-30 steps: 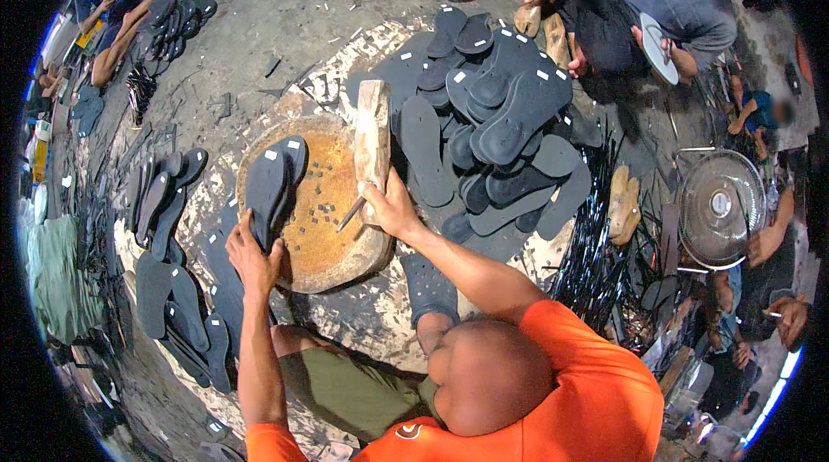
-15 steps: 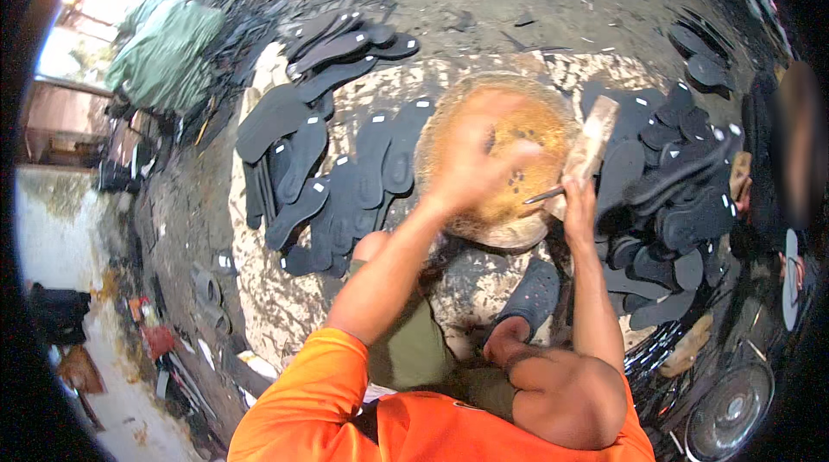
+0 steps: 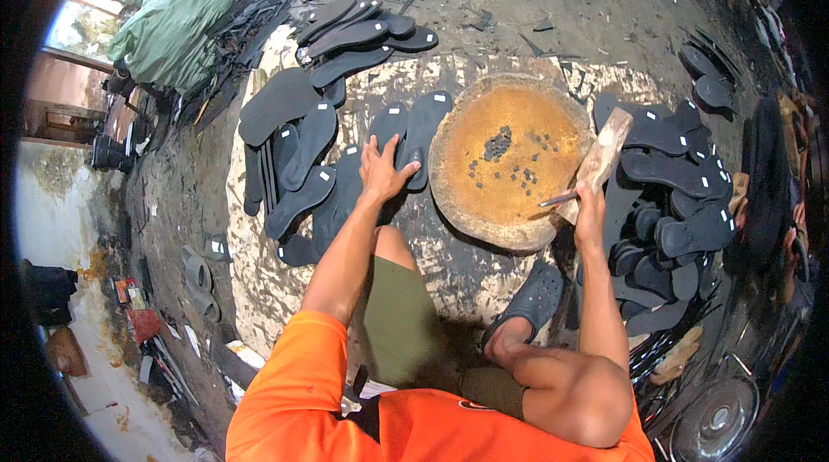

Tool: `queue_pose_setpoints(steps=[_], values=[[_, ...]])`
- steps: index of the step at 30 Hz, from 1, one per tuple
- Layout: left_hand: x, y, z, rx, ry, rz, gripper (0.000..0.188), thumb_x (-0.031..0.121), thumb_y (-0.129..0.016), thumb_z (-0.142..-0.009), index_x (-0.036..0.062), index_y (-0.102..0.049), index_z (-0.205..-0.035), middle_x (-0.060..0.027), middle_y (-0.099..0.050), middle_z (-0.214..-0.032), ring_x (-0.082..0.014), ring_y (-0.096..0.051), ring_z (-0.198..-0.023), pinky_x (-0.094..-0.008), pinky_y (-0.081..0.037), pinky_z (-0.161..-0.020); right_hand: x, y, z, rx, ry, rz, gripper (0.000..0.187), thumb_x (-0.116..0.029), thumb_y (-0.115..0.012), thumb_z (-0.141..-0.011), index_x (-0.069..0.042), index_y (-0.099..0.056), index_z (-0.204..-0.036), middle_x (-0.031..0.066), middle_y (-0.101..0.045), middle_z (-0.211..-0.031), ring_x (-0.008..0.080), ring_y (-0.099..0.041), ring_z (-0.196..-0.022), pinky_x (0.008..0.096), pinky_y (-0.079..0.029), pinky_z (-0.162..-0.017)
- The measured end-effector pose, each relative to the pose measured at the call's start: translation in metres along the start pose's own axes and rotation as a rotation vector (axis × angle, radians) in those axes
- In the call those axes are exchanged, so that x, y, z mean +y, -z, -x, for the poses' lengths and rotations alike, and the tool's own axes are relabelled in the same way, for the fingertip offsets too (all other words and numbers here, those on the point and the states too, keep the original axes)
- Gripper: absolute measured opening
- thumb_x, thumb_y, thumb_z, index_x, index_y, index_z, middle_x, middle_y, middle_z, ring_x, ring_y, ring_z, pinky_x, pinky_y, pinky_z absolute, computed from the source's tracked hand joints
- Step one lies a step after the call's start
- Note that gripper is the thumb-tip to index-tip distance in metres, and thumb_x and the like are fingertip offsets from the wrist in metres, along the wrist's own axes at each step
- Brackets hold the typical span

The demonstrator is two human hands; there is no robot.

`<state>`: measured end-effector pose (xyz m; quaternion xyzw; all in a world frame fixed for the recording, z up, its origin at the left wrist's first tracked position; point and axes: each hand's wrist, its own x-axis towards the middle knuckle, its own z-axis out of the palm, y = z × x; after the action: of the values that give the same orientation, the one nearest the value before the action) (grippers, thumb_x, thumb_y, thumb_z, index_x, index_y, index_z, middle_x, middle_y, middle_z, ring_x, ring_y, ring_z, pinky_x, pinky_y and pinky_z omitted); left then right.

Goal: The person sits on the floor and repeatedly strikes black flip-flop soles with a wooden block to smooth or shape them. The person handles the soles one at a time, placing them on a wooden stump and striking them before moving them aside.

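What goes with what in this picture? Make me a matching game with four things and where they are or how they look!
Things:
1. Left hand
2. Piece of wood
3. Round block
4. Big cloth

Clues:
A. Has small black bits on top
B. Green, near the upper left
C. At the dark soles
D. Held in the right hand

Right pairs: 1-C, 2-D, 3-A, 4-B

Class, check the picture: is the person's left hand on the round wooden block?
No, the left hand is over the dark soles, left of the round wooden block.
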<state>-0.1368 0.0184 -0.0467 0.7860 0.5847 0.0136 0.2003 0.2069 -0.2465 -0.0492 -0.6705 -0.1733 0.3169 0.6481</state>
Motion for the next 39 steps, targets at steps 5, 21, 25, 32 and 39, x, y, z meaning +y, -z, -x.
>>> queue_pose_setpoints(steps=[5,21,25,32,39], values=[[-0.078,0.024,0.003,-0.046,-0.21,0.196,0.077,0.032,-0.083,-0.081,0.0096,-0.051,-0.148,-0.0286,-0.048,-0.149,-0.044,-0.051,-0.134,-0.0486,-0.041,-0.113,0.007,0.003,0.006,-0.015,-0.026,-0.043,0.025,-0.025,-0.05,-0.103,0.0,-0.055,-0.108,0.0139,-0.067,-0.087,0.024,-0.067,-0.075,0.039,-0.056,-0.072],[-0.093,0.071,0.024,-0.056,0.134,0.327,0.085,0.017,-0.073,-0.08,0.0155,-0.031,-0.154,-0.0284,-0.057,-0.138,-0.0411,-0.06,-0.124,-0.0457,-0.048,-0.104,0.009,0.015,0.0,-0.015,-0.049,-0.101,0.03,-0.03,-0.053,-0.101,-0.001,-0.059,-0.098,0.015,-0.068,-0.089,0.0257,-0.068,-0.073,0.0432,-0.058,-0.071],[-0.145,0.09,0.03,0.194,0.226,0.16,0.088,0.017,-0.074,-0.082,0.0205,-0.028,-0.157,-0.0279,-0.054,-0.137,-0.0455,-0.055,-0.125,-0.0503,-0.045,-0.105,-0.009,0.0,0.008,-0.018,-0.163,-0.16,0.031,-0.031,-0.054,-0.1,-0.001,-0.058,-0.105,0.0143,-0.068,-0.09,0.025,-0.068,-0.076,0.0404,-0.057,-0.071],[-0.119,0.074,0.057,0.428,-0.026,-0.109,0.087,0.024,-0.077,-0.082,0.0266,-0.036,-0.158,-0.0263,-0.049,-0.137,-0.046,-0.049,-0.12,-0.0571,-0.043,-0.096,-0.018,-0.002,0.016,-0.022,-0.173,-0.19,0.034,-0.032,-0.055,-0.1,0.0,-0.058,-0.11,0.0146,-0.069,-0.092,0.0237,-0.067,-0.078,0.0377,-0.056,-0.074],[-0.11,0.081,0.041,0.0,-0.252,-0.088,0.092,0.015,-0.081,-0.078,0.0143,-0.034,-0.158,-0.0238,-0.048,-0.15,-0.0441,-0.047,-0.135,-0.0503,-0.04,-0.113,0.011,0.017,0.005,0.008,-0.111,-0.113,0.036,-0.035,-0.056,-0.1,0.0,-0.065,-0.097,0.0124,-0.07,-0.086,0.0241,-0.071,-0.071,0.0398,-0.06,-0.066]])
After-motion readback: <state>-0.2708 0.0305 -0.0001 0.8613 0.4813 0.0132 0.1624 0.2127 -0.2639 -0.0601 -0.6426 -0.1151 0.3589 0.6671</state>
